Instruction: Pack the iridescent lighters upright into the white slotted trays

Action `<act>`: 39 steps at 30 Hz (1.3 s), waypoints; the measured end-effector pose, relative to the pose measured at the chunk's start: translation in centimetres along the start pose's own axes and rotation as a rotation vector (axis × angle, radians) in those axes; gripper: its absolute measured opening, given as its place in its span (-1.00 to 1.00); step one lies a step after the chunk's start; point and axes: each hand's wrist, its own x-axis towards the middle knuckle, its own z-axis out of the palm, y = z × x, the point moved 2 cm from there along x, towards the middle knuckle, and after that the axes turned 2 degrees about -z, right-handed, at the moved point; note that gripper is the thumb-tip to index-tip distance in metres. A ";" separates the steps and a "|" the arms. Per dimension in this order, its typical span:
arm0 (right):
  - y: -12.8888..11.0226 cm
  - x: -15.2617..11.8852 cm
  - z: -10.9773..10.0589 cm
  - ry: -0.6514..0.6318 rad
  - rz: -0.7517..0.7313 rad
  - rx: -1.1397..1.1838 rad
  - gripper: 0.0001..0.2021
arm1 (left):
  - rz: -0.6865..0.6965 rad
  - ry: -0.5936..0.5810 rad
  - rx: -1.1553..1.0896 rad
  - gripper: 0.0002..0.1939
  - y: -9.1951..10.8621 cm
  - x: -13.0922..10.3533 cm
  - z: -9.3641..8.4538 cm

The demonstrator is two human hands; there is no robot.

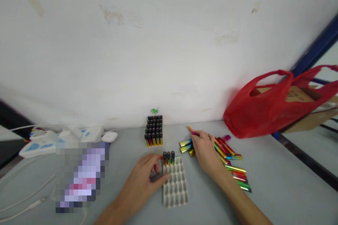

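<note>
A white tray (pixel 176 186) with rows of slots lies in front of me, and three black-capped tubes (pixel 168 157) stand upright in its far row. My left hand (pixel 148 174) is at the tray's left side, thumb on the tray and fingers curled beside the tubes, thumb and fingertips apart. My right hand (pixel 204 147) reaches over a loose pile of shiny coloured tubes (pixel 237 168), its fingers around a slim orange and pink tube (pixel 190 129). Behind the tray, a block of upright black-capped tubes (pixel 154 130) stands in several rows.
A red plastic bag (pixel 258 112) holding a cardboard box is at the back right. White power strips (pixel 42 146), cables and a partly pixelated purple object (pixel 88 172) lie at the left. A small green thing (pixel 154 110) is near the wall.
</note>
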 end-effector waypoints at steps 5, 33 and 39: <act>0.2 0.2 0.0 0.094 0.054 0.150 -0.56 | -0.005 -0.007 -0.002 -0.78 -0.1 -0.1 0.0; -4.8 0.1 -0.2 -0.056 0.455 1.608 -0.45 | -0.015 0.009 -0.003 -0.79 -0.5 0.1 0.4; -5.6 -0.1 -0.8 -0.138 0.464 1.654 -0.37 | -0.020 0.002 -0.007 -0.80 0.0 0.0 0.2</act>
